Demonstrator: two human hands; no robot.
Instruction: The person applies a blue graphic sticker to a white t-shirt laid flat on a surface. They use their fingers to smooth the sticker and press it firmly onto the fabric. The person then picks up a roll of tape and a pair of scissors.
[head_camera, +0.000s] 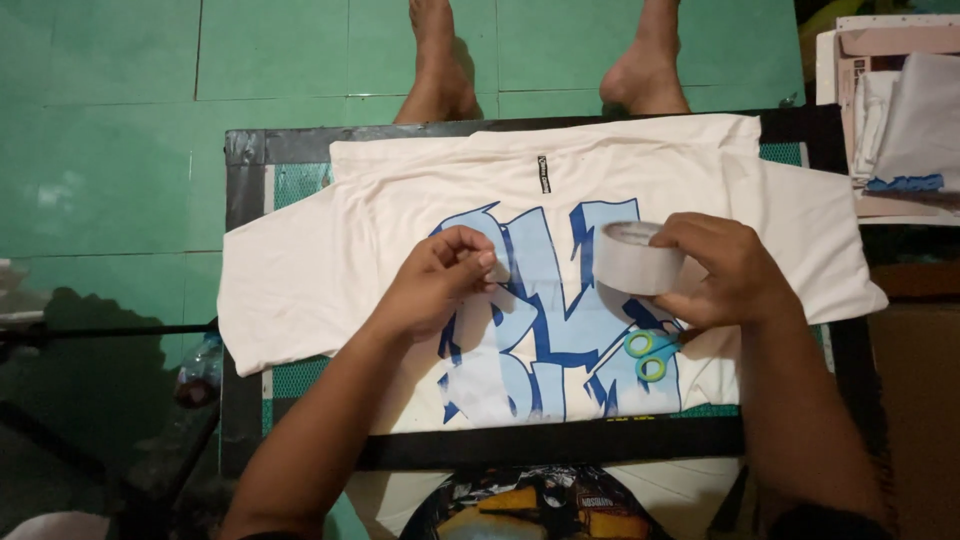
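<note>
While cotton shirt lies flat, right hand grips round tape roll.

White tape roll, blue-lettered shirt

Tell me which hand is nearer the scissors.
Right. The right hand, holding the tape roll, sits directly above the scissors, almost touching. The left hand is well off to their left, pinching the tape end.
</note>
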